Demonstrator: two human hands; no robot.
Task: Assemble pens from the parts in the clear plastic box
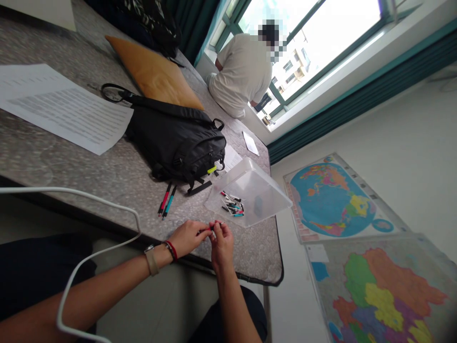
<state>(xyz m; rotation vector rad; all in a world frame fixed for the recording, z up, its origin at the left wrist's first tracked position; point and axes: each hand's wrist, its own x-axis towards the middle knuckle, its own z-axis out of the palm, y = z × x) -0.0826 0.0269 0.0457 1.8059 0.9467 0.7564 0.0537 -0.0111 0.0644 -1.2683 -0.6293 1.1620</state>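
Observation:
My left hand (189, 237), with a watch and bracelets at its wrist, is closed on a small black-and-red pen part (212, 227). The fingertips of my right hand (222, 244) pinch the same part, so both hands meet over the mattress edge. Fingers cover most of it. A red-and-black pen (164, 200) and a teal-and-black pen (169, 202) lie side by side on the mattress to the left. Just beyond my hands, a clear plastic box (269, 193) lies tilted, with several black, red, teal and white pen parts (233, 206) inside.
A black backpack (174, 138) rests on the mattress (117, 176), beside a brown envelope (157, 74) and printed sheets (67, 107). A white cable (96, 193) crosses in front at left. Another person (244, 71) sits by the window. Maps (332, 200) hang at right.

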